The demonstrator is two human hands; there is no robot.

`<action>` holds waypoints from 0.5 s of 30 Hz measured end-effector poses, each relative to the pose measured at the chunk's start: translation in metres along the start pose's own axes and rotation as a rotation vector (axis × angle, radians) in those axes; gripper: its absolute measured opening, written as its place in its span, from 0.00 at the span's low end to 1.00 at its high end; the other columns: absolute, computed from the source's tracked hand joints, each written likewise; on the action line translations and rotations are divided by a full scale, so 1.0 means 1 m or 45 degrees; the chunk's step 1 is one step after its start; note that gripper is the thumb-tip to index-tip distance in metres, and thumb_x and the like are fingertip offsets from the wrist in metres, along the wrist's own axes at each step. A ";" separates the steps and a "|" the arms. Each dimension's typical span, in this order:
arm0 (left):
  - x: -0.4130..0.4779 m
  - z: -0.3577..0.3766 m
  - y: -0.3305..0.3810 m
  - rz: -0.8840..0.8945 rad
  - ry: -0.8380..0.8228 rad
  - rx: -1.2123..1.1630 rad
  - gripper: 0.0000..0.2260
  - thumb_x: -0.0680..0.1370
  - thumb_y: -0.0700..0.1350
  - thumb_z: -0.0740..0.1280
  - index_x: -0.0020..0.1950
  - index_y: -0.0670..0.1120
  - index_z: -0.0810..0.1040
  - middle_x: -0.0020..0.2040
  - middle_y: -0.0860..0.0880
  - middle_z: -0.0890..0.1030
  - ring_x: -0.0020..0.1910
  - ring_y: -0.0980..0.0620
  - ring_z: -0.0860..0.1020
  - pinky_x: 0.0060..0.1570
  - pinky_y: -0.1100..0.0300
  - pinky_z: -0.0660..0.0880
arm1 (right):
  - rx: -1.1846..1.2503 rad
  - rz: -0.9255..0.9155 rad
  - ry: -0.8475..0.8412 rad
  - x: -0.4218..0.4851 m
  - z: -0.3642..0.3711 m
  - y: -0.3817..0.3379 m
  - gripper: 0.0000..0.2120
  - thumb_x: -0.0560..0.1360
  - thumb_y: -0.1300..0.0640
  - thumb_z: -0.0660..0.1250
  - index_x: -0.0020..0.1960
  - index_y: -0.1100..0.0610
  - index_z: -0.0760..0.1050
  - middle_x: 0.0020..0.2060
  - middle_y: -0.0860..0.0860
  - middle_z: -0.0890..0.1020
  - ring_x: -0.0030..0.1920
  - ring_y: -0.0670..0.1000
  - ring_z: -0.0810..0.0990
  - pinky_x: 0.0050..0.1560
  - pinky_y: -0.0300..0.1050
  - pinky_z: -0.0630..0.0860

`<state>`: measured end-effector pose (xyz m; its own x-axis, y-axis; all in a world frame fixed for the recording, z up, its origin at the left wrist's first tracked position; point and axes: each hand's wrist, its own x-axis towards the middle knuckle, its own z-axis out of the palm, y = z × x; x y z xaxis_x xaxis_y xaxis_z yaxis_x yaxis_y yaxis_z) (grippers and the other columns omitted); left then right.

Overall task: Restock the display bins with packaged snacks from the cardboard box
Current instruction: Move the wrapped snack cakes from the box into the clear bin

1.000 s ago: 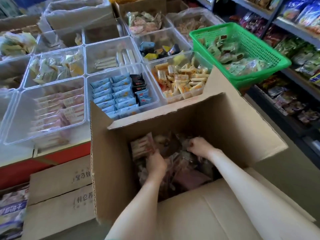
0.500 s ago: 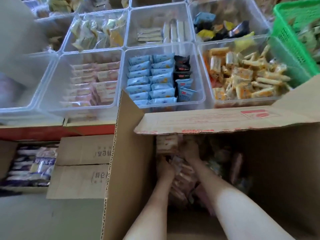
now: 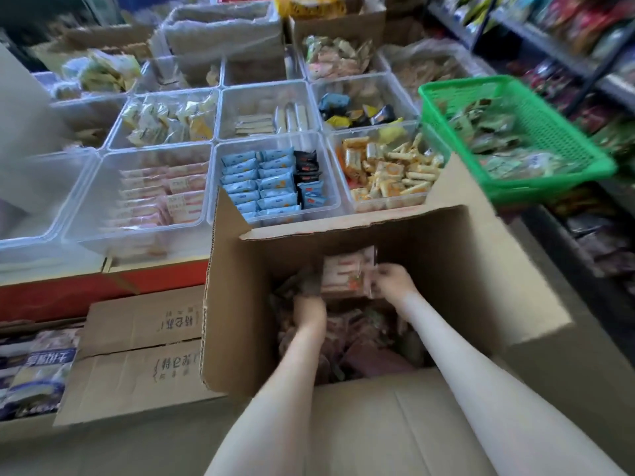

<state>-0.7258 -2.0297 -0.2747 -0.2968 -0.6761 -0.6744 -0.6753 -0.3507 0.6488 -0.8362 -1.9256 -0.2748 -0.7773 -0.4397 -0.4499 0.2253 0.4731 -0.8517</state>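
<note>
Both my arms reach down into the open cardboard box [image 3: 247, 304] in front of me. Between my hands is a stack of pink-and-white snack packets [image 3: 345, 274], lifted above the loose packets at the box bottom. My left hand [image 3: 309, 300] holds the stack's left end and my right hand [image 3: 391, 280] grips its right end. Beyond the box stand clear display bins; the near-left bin [image 3: 103, 207] holds similar pink packets, the middle bin [image 3: 331, 187] blue and black packets, the right bin [image 3: 338, 159] yellow packets.
A green basket [image 3: 584, 166] of green packets sits at the right, over shelves of goods. A closed cardboard box [image 3: 137, 355] lies at the left on the floor, beside an open carton of blue-labelled packs [image 3: 34, 372]. More bins fill the table further back.
My hands have gathered packets in the box and raised a stack of pink-and-white ones between them. The camera view has swung and tilted back up over the bins.
</note>
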 end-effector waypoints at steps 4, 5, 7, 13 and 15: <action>-0.045 -0.011 0.018 0.117 -0.076 -0.096 0.17 0.82 0.43 0.54 0.67 0.39 0.72 0.64 0.40 0.75 0.63 0.42 0.74 0.56 0.55 0.73 | 0.117 -0.121 -0.207 -0.063 -0.036 -0.026 0.07 0.78 0.63 0.63 0.42 0.62 0.76 0.30 0.54 0.81 0.30 0.50 0.80 0.31 0.39 0.78; -0.053 -0.013 0.022 0.182 -0.091 -0.066 0.16 0.81 0.42 0.56 0.65 0.38 0.74 0.62 0.40 0.77 0.61 0.42 0.76 0.54 0.56 0.74 | 0.126 -0.151 -0.245 -0.076 -0.046 -0.032 0.07 0.78 0.62 0.63 0.43 0.63 0.77 0.32 0.55 0.82 0.30 0.50 0.81 0.32 0.40 0.78; -0.063 -0.022 0.028 0.246 -0.110 -0.012 0.14 0.79 0.41 0.58 0.61 0.37 0.75 0.59 0.42 0.78 0.58 0.41 0.77 0.50 0.59 0.75 | 0.154 -0.179 -0.283 -0.097 -0.064 -0.044 0.07 0.78 0.61 0.63 0.47 0.64 0.76 0.35 0.58 0.81 0.31 0.50 0.81 0.34 0.40 0.79; -0.103 -0.074 0.049 0.404 -0.295 -0.329 0.12 0.82 0.48 0.58 0.46 0.45 0.77 0.43 0.46 0.79 0.41 0.48 0.79 0.41 0.54 0.77 | 0.302 -0.188 -0.437 -0.139 -0.079 -0.069 0.09 0.77 0.60 0.62 0.54 0.64 0.76 0.42 0.58 0.83 0.37 0.52 0.82 0.35 0.45 0.81; -0.106 -0.097 0.055 0.535 -0.258 -0.339 0.10 0.81 0.46 0.59 0.44 0.48 0.77 0.44 0.47 0.79 0.45 0.48 0.78 0.48 0.50 0.78 | 0.354 -0.220 -0.474 -0.147 -0.070 -0.079 0.11 0.76 0.59 0.63 0.55 0.65 0.76 0.44 0.58 0.83 0.39 0.53 0.82 0.36 0.45 0.81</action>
<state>-0.6662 -2.0404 -0.1336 -0.6467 -0.6642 -0.3750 -0.2836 -0.2471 0.9266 -0.7812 -1.8450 -0.1229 -0.5659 -0.7606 -0.3182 0.2996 0.1698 -0.9388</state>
